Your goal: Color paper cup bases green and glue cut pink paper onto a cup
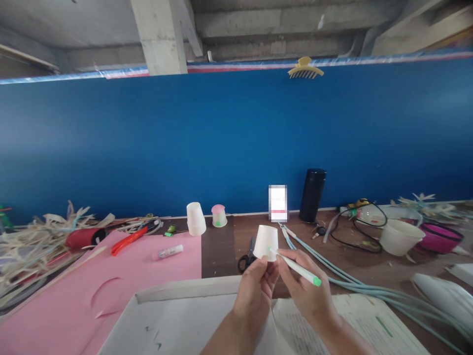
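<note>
Upside down in my left hand [259, 278] is a white paper cup [265, 239], gripped near its rim. A small green mark shows on its side. My right hand [306, 283] is closed around a white marker pen [300, 269] with a green end, its tip at the cup's wall by the green mark. Behind the cup lie black-handled scissors [244, 262]. Both hands are above a white box lid [185, 315] and an open printed booklet [373, 320].
Pink paper [66, 305] at left carries a glue stick [170, 252] and red-handled tool [129, 240]. Stacked cups [195, 219] and a pink-topped cup [219, 217] stand behind. A black flask [312, 195], pale-blue cords [343, 277], a white tub [401, 237] and blue partition [236, 138] are also around.
</note>
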`<state>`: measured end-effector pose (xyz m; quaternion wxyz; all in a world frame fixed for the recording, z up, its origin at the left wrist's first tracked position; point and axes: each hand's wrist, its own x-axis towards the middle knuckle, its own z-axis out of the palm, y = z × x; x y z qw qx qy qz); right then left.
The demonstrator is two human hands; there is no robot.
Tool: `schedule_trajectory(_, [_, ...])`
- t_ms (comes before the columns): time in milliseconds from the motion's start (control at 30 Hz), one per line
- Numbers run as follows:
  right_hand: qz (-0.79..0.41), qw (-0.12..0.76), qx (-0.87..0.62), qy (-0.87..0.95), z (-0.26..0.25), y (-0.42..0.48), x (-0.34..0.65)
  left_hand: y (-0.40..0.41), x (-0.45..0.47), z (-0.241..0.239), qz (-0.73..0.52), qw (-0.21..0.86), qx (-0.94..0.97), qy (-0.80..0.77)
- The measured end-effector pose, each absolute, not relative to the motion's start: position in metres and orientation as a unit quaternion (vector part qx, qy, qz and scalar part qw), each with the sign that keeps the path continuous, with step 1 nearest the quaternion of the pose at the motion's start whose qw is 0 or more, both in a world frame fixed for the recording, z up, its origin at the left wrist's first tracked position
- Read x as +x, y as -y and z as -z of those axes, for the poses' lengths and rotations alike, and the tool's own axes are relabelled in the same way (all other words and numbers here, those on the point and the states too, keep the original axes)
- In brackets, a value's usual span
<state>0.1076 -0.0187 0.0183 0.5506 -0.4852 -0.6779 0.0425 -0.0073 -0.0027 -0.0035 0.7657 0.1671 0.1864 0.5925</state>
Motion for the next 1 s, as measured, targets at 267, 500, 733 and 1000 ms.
schedule_trajectory(267, [-0.027, 0.552, -0.485, 0.677, -0.0196, 0.0185, 0.1072, 0.0026, -0.0072, 0.0004, -0.592, 0.767, 0.156, -0.191])
schedule_trajectory(500, [-0.018, 0.547, -0.491, 0.678, -0.0197, 0.0190, 0.1081, 0.0040, -0.0081, -0.0020, -0.593, 0.767, 0.149, -0.195])
schedule_trajectory(733, [-0.014, 0.547, -0.492, 0.677, -0.0186, 0.0187, 0.1097, 0.0033, -0.0087, -0.0004, -0.592, 0.767, 0.131, -0.208])
schedule_trajectory(1000, [-0.013, 0.545, -0.496, 0.677, -0.0180, 0.0184, 0.1111, 0.0018, -0.0103, 0.0009, -0.589, 0.769, 0.134, -0.208])
